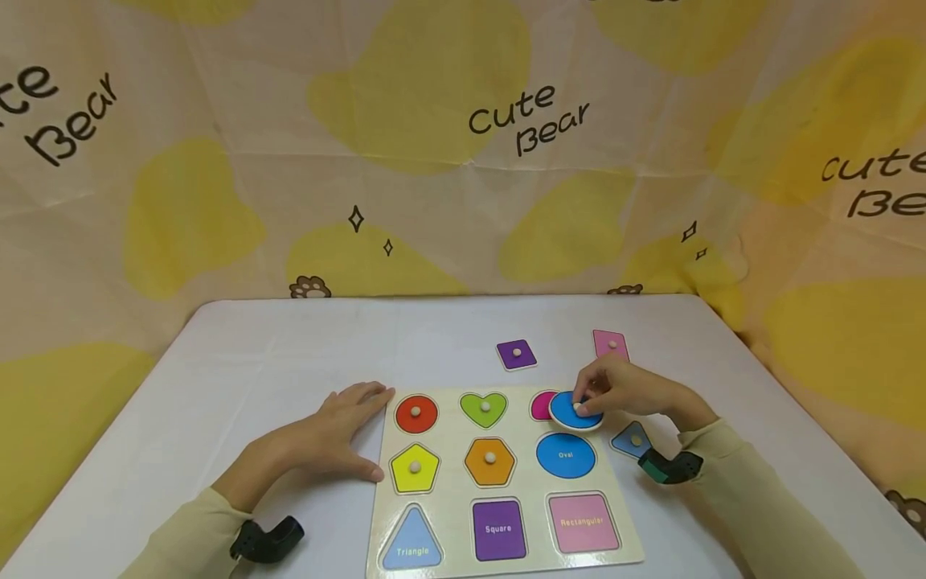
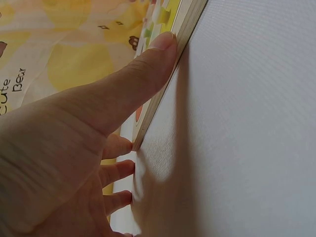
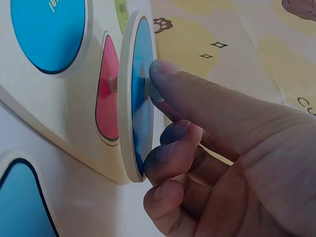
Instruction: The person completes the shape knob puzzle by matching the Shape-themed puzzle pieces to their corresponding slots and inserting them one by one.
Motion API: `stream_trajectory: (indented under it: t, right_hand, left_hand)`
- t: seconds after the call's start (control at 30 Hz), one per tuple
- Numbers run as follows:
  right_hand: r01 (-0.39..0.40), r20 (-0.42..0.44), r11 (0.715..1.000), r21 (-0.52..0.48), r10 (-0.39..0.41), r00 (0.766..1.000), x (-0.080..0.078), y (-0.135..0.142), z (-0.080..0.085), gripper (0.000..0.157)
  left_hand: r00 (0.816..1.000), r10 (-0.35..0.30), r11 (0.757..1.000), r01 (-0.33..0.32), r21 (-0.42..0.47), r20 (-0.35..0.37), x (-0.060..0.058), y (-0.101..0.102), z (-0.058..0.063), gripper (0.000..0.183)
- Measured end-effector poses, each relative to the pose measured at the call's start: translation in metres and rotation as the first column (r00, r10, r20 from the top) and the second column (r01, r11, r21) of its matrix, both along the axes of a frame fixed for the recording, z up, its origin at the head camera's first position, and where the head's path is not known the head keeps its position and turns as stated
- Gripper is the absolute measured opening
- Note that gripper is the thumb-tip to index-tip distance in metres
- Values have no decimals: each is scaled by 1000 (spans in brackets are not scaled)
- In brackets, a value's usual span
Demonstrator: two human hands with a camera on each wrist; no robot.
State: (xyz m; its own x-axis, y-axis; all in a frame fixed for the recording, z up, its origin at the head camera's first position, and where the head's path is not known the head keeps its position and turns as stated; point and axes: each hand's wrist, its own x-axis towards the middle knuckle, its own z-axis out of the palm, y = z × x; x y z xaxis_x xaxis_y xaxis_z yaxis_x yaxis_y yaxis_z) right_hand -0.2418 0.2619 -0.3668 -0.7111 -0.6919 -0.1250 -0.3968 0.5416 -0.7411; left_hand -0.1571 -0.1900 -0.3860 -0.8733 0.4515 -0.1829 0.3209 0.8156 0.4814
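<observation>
A wooden shape puzzle board (image 1: pixel 452 503) lies on the white table. My right hand (image 1: pixel 628 394) pinches the small knob of a blue oval puzzle piece (image 3: pixel 143 98), which hovers over the board's upper right corner. Below it in the head view is the blue oval recess (image 1: pixel 565 456), marked "Oval". The raised piece partly hides a magenta piece (image 1: pixel 542 406) set in the board. My left hand (image 1: pixel 325 434) rests at the board's left edge, thumb on the edge (image 2: pixel 185 37) and fingers spread, touching its side near the top corner.
Red circle (image 1: pixel 427 423), green heart (image 1: pixel 473 404), yellow pentagon (image 1: pixel 427 478) and orange hexagon (image 1: pixel 477 474) pieces sit in the board. Loose on the table lie a purple square piece (image 1: pixel 509 361), a pink rectangle piece (image 1: pixel 604 338) and a blue triangle piece (image 1: pixel 625 441). A printed cloth (image 1: pixel 448 209) hangs behind.
</observation>
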Motion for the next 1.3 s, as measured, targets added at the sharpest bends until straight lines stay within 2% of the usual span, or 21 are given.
stream_trajectory:
  t: [0.23, 0.47, 0.7, 0.97, 1.3]
  right_hand:
    - [-47, 20, 999, 7, 47, 999, 3, -10, 1, 8]
    - [-53, 43, 998, 40, 52, 998, 7, -17, -4, 7]
    - [-92, 83, 995, 31, 89, 993, 12, -23, -9, 7]
    - [-103, 109, 994, 34, 99, 989, 17, -28, -10, 8]
    - [-167, 134, 986, 21, 163, 978, 18, -31, -14, 7]
  left_hand:
    - [1000, -7, 1000, 7, -2, -20, -1, -1, 1, 110]
    - [1000, -4, 1000, 4, 4, -13, -1, -1, -1, 110]
    - [1000, 7, 1000, -7, 2, -1, -1, 0, -3, 109]
    - [1000, 8, 1000, -8, -1, 1, -1, 1, -1, 109]
    - [1000, -1, 1000, 1, -2, -9, -1, -1, -2, 110]
